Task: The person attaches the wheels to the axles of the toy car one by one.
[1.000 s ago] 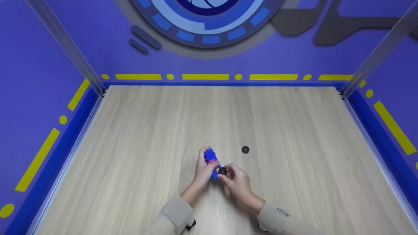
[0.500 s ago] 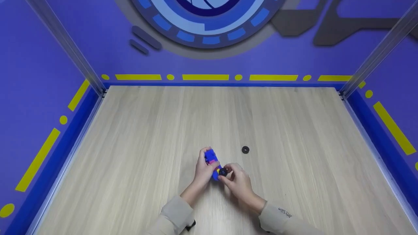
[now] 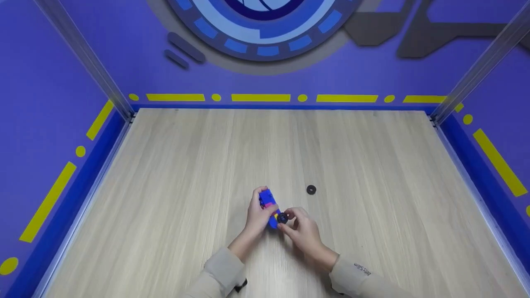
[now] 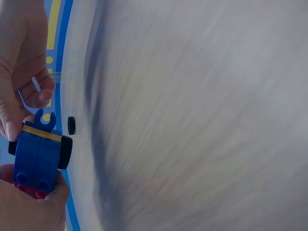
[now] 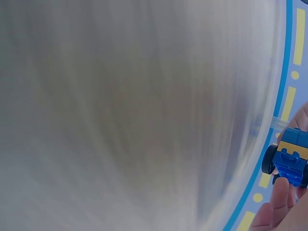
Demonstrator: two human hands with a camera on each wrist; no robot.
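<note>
A small blue toy car (image 3: 266,196), built of blocks with pink and yellow parts, is gripped by my left hand (image 3: 257,216) above the table. At its near right end, my right hand (image 3: 305,230) pinches a black wheel (image 3: 282,217) between thumb and fingers. From the left wrist, the car's blue end (image 4: 36,159) shows a yellow strip, a blue hook-like piece (image 4: 44,120) and another black wheel (image 4: 65,152) on its side. The right wrist view shows the car (image 5: 291,153) partly cut off by the frame edge, with fingertips under it.
A loose black tyre (image 3: 311,189) lies flat on the wooden table (image 3: 186,174), beyond the right hand. Blue-purple panels (image 3: 265,82) with yellow marks enclose the back and both sides, with metal posts at the corners.
The black wheel at the car's side has turned slightly under my right fingers, and that hand has shifted a touch to the right. My left hand and the loose tyre stay put.
</note>
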